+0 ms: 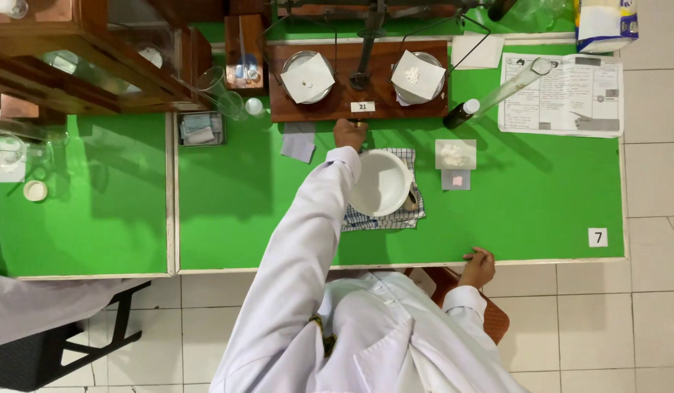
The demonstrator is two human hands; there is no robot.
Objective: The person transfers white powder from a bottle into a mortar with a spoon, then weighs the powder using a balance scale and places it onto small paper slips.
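1. left hand (pixel 349 134) reaches far, closed, apparently pinching the knob at the front of the balance (pixel 359 69).
2. powder already lies on the right pan paper (pixel 415 76).
3. right hand (pixel 478 266) rests curled, empty, on the near table edge (pixel 541 260).

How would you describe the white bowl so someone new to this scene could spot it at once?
Start at the wooden balance at the back of the green table. Just in front of it lies a blue checked cloth, and the white bowl sits on that, beside the left hand. It is the only large round white dish; the balance's pans hold paper squares.
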